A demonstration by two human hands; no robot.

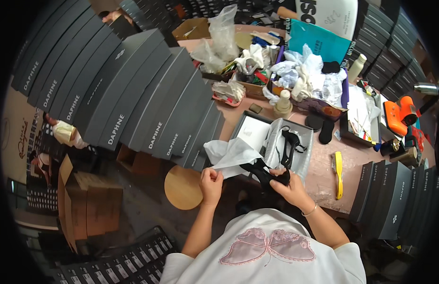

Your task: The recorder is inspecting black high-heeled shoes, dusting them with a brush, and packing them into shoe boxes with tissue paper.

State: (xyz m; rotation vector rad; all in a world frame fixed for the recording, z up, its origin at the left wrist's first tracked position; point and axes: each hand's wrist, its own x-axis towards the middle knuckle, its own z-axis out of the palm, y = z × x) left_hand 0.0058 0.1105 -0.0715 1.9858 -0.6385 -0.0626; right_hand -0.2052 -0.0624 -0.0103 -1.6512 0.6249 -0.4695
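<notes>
We've got a black strappy shoe (266, 173) in our right hand (285, 185), fingers closed around its middle, just in front of the open box (295, 163) where its twin (290, 144) already sits. Our left hand (211, 182) is pinched shut on a corner of the white tissue (231, 154) draped toward the shoe. The tissue looks feather-light and tears easily, so the edge is the place to grip. The shoe looks light, with a stiff sole and floppy straps, so we'd grab the sole.
</notes>
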